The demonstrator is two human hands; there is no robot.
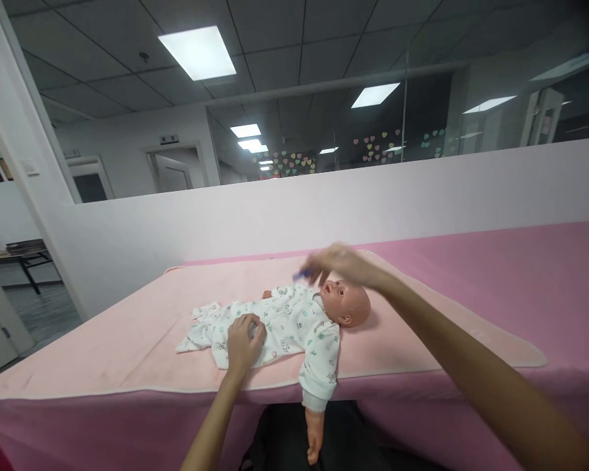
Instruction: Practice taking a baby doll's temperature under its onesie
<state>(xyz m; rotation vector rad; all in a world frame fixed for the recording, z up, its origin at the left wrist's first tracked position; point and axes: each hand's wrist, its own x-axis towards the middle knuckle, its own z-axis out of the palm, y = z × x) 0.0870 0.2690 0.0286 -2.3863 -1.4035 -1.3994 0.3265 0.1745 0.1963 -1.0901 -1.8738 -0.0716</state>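
A baby doll [346, 302] lies on its back in a white printed romper [285, 320], its head to the right and one arm hanging over the front edge. My left hand [244, 340] rests on the romper near the doll's hip, fingers loosely bent and thumb apart, gripping nothing I can see. Above the doll's face and chest, my right hand [334, 261] is blurred, its fingers closed on a small blue object [303, 274]. What kind of object this is cannot be made out.
Beneath the doll a peach mat [142, 327] covers part of a pink cloth [495, 275] on the table. A low white wall [275, 219] with glass above stands behind. Something black [294, 438] is below the table's front edge.
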